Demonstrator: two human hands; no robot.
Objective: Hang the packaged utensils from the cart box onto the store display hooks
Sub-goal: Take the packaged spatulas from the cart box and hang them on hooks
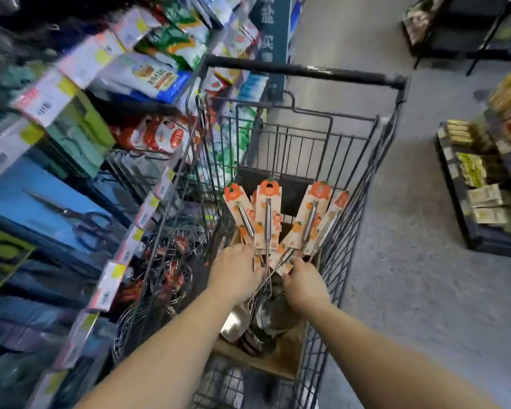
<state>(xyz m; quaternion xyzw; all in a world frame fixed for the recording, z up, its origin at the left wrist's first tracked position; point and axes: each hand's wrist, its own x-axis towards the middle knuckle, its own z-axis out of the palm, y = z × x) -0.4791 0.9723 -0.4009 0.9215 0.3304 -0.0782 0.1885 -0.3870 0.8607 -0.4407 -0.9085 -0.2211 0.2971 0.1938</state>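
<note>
the packaged utensils (281, 225), steel handles on orange-printed cards, were fanned upright out of a cardboard box (273, 357) in the wire cart (363, 184). their lower ends were gripped from the left by the left hand (236, 274), fingers curled round the bunch, and pinched on the other side by the right hand (303, 283). blurred display shelves (80, 149) of hanging packets were seen left of the cart, with grey floor (410, 261) to its right

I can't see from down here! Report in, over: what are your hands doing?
Both hands in cart: left hand and right hand gripping fanned packaged utensils over cardboard box. None hung yet. Cart's wire side between utensils and shelf hooks.
</note>
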